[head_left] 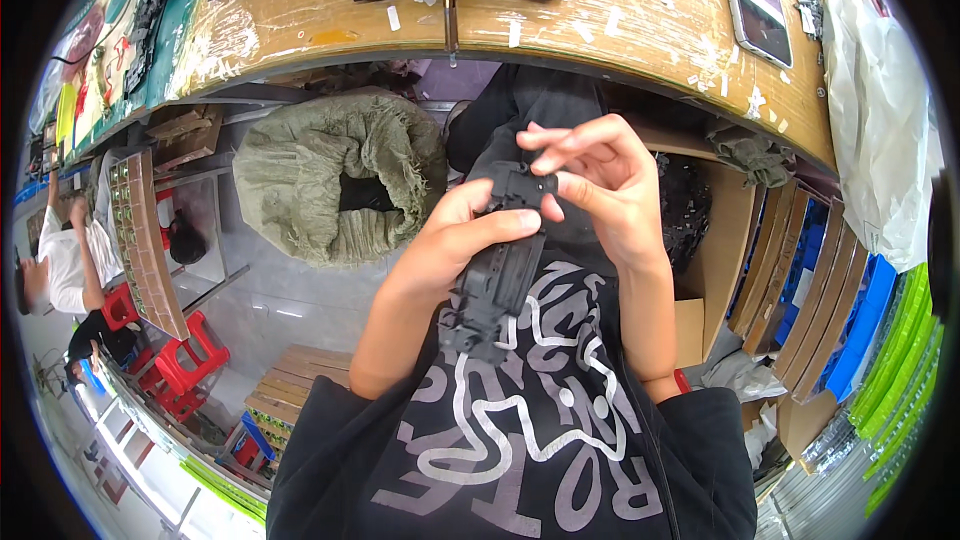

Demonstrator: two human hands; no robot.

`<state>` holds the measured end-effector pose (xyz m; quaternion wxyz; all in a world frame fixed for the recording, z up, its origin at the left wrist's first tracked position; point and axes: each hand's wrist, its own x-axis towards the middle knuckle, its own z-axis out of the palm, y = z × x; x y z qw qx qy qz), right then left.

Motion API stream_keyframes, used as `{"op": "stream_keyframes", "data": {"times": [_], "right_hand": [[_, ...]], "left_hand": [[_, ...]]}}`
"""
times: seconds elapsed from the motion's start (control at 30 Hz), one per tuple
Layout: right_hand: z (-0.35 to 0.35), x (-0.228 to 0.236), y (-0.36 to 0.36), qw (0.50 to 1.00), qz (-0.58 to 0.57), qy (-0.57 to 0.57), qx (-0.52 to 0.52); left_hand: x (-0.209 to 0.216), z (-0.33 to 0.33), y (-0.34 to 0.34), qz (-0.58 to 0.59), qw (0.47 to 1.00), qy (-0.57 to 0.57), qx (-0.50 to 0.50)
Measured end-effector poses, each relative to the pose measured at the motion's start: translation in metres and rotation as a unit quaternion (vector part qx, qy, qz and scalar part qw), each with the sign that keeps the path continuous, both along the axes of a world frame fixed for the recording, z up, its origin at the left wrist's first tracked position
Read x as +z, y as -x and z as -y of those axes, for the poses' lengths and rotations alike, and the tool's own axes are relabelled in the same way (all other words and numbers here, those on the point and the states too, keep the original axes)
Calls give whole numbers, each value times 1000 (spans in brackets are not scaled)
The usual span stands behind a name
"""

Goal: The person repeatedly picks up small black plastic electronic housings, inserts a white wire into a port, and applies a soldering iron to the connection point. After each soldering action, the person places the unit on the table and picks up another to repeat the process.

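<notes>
A long black moulded plastic part [497,285], shaped like a toy vehicle chassis, is tilted in front of my chest. My left hand [463,240] wraps round its upper half, with the thumb lying across the top. At its far end my right hand [605,175] is closed, the thumb and a fingertip pinching the corner of the black part. Its other fingers are bent above that corner. Whether a smaller piece sits between the right fingertips is hidden.
Ahead is a wooden bench [300,25] strewn with white scraps, with a downward-pointing driver bit [452,25] and a phone [757,5]. Below stand an open green sack [290,180] and a carton [725,240] of black parts. Another person [75,260] is far left, near red stools [195,350].
</notes>
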<state>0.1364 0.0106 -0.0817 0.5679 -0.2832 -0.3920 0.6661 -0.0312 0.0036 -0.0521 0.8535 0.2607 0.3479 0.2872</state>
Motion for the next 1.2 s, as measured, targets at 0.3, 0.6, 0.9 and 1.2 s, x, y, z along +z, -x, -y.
{"op": "stream_keyframes", "data": {"times": [0.3,0.6,0.9,1.2], "right_hand": [[4,20,16,966,64,219,119],[7,33,27,955,42,264,127],[8,40,29,955,58,271,107],[8,42,29,956,56,271,99]], "left_hand": [[-15,-20,10,-210,941,-155,218],[-12,-38,9,-198,945,-156,210],[-9,-40,9,-199,943,-167,208],[-5,-41,8,-198,943,-166,212]]}}
